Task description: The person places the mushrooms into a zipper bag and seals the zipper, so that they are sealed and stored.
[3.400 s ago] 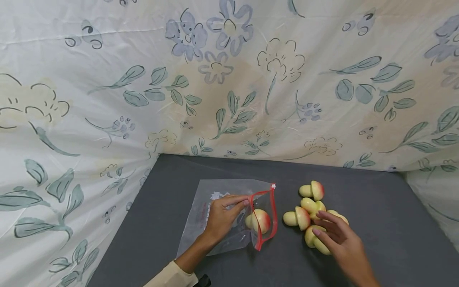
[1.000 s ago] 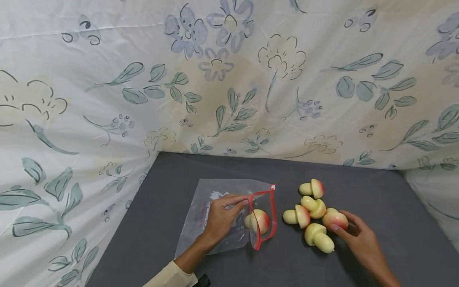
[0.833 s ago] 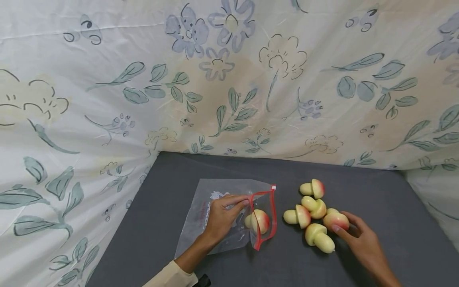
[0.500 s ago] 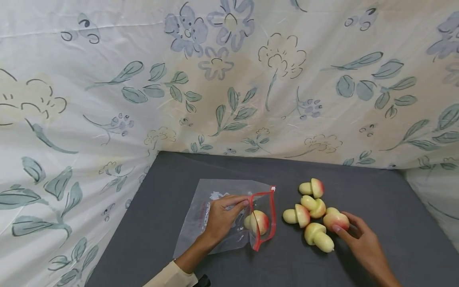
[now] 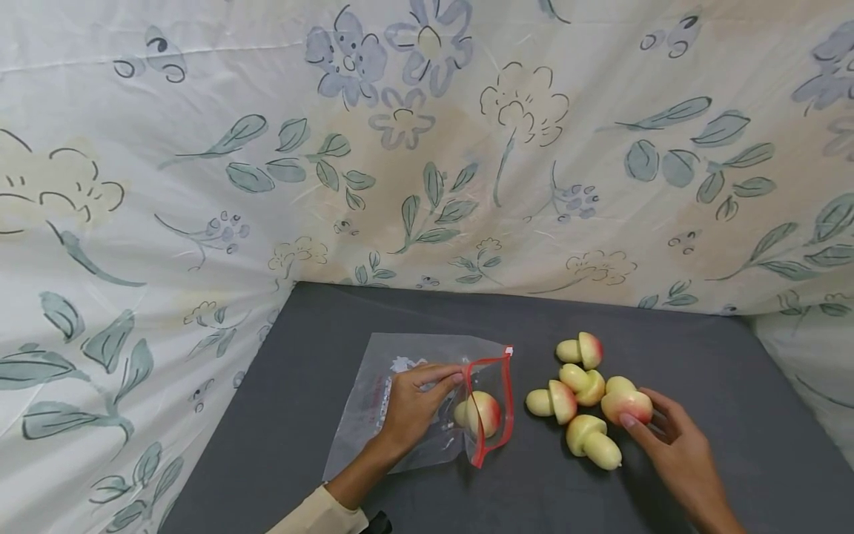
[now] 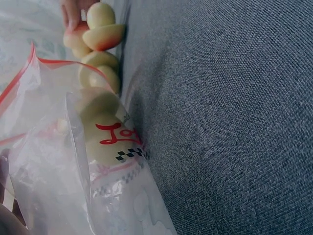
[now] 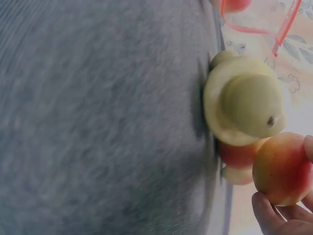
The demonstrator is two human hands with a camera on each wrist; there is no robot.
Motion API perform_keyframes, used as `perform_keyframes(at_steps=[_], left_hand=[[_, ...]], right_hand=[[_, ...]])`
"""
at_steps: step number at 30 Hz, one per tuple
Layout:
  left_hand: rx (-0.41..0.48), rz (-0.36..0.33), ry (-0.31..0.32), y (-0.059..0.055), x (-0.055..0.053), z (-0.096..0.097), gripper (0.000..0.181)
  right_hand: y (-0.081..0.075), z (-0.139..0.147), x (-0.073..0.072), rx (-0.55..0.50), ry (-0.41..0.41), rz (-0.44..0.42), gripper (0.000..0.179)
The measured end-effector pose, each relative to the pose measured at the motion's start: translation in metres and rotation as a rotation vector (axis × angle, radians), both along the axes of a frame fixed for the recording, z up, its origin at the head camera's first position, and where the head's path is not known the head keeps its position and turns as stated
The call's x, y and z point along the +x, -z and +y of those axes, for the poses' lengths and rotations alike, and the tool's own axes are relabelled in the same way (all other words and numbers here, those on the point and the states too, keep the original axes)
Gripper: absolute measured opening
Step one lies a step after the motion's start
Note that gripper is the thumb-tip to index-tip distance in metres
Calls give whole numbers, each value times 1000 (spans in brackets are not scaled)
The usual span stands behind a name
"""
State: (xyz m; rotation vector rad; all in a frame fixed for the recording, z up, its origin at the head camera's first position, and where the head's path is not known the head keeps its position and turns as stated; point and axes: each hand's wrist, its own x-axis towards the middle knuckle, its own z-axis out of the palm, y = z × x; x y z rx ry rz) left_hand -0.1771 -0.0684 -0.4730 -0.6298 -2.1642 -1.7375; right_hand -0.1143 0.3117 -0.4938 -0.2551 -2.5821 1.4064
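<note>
Clear zip bag lies flat-ish, 12 = away from wearer: red-edged mouth gaping toward 3, white slider at its 1 o'clock corner, left hand pinching the 11 o'clock rim. Bagged mushroom-shaped piece sits just inside the mouth, stem to 9, red-blushed cap to 3. Right hand grips a second one, the held piece: pale yellow, red-blushed cap, stem to 12. Can't tell if it's lifted.

On the table, one mushroom-shaped piece is contained in the bag. At the bag's three o'clock, five more pieces are grouped: one central, others set around it at roughly twelve, four, six and eight.
</note>
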Motion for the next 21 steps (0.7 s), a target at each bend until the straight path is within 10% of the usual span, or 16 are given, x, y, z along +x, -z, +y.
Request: perform_keyframes(at_steps=[21], left_hand=[[11, 11, 5, -3, 1, 0, 18]], right_hand=[[-30, -44, 5, -80, -128, 17, 58]])
